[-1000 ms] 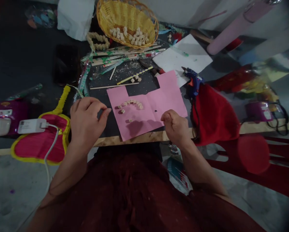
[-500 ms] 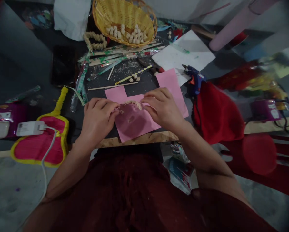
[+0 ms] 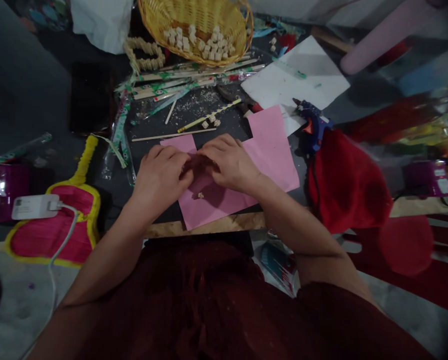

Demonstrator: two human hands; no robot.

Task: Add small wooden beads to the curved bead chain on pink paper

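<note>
My left hand (image 3: 163, 175) and my right hand (image 3: 229, 162) meet fingertip to fingertip over a pink paper sheet (image 3: 269, 155) on the dark board. Together they cover the curved row of small wooden cubes that lay on the paper, so the row is hidden. One loose wooden cube (image 3: 200, 195) lies on the paper just below my hands. Whether either hand grips a cube cannot be made out.
A yellow wicker basket (image 3: 179, 10) with several wooden cubes stands at the back. Wooden sticks (image 3: 171, 135) lie behind the paper. A blue glue gun (image 3: 313, 127), red cloth (image 3: 344, 182) and white paper (image 3: 295, 80) are to the right; a pink-and-yellow shape (image 3: 53, 227) with a white charger (image 3: 32, 206) is to the left.
Both hands moved in from the sides of the pink paper and closed together over the row of cubes. The view tilted slightly, shifting the basket upward.
</note>
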